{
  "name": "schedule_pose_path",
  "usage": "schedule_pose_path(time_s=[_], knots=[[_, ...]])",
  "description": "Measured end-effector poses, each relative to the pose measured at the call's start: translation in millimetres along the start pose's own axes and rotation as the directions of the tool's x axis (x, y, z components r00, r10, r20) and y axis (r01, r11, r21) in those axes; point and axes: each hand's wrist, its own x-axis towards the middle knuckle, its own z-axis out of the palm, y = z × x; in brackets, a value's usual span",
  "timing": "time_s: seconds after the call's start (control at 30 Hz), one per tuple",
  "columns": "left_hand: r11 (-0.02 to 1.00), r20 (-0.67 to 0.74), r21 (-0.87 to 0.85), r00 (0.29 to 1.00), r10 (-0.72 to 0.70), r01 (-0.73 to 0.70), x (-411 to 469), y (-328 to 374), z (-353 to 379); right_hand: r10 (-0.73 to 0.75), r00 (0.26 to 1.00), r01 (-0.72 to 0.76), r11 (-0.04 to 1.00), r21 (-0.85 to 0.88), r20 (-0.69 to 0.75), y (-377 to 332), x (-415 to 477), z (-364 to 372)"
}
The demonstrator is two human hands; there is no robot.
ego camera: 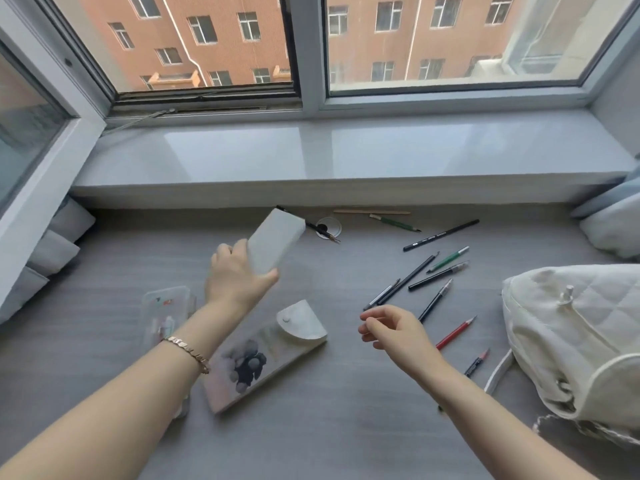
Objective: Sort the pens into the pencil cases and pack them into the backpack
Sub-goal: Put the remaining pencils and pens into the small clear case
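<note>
My left hand (pixel 235 275) grips the near end of a plain grey pencil case (pixel 277 239), held tilted above the desk. A second case (pixel 263 358) with a round snap flap and dark flower print lies flat below it. A clear plastic case (pixel 166 313) lies to the left, partly hidden by my forearm. My right hand (pixel 391 329) hovers over the desk with fingers loosely curled, holding nothing. Several pens and pencils (pixel 433 268) lie scattered right of centre, a red pencil (pixel 455 332) nearest my right hand. The white quilted backpack (pixel 581 337) lies at the right.
A grey desk (pixel 346 427) runs up to a glossy window sill (pixel 346 154). A round cable hole (pixel 329 228) sits near the back with a black pen across it. Grey cushions (pixel 52 251) are at the left, a pillow (pixel 613 226) at the right.
</note>
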Motion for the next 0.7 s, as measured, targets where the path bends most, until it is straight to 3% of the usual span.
schedule_pose_path(time_s=[0.07,0.13,0.2,0.27,0.43,0.57,0.63,0.7], knots=[[0.939,0.126,-0.332,0.991,-0.049,0.089,-13.1,24.7,-4.7,-0.046,0.999,0.048,0.996,0.079,-0.020,-2.3,-1.3,2.4],[0.805,0.344,-0.555,0.939,-0.011,0.212,-34.2,44.2,-3.5,-0.075,0.997,0.071,0.979,0.192,0.011,-6.1,-2.3,6.5],[0.717,0.514,-0.631,0.852,0.102,0.295,-59.1,57.0,1.7,-0.084,0.995,0.058,0.936,0.347,0.061,-6.3,-0.9,6.7],[0.724,0.576,-0.640,0.784,0.231,0.257,-78.2,62.6,9.4,-0.113,0.991,0.061,0.866,0.496,0.074,-2.5,0.4,1.8],[0.771,0.579,-0.621,0.745,0.331,0.141,-93.2,61.1,22.6,-0.186,0.982,0.160,0.881,0.446,0.015,21.8,-3.8,-12.2],[0.876,0.397,-0.471,0.862,0.314,-0.102,-95.3,61.2,27.5,-0.225,0.974,0.223,0.898,0.380,-0.038,34.6,-4.3,-12.8],[0.851,0.325,-0.477,0.856,0.403,-0.220,-94.1,59.5,25.2,-0.277,0.961,0.255,0.896,0.364,0.009,33.8,-7.1,-18.4],[0.809,0.254,-0.431,0.807,0.533,-0.399,-90.8,54.2,22.4,-0.320,0.929,0.218,0.878,0.426,0.185,29.6,-10.5,-28.3]])
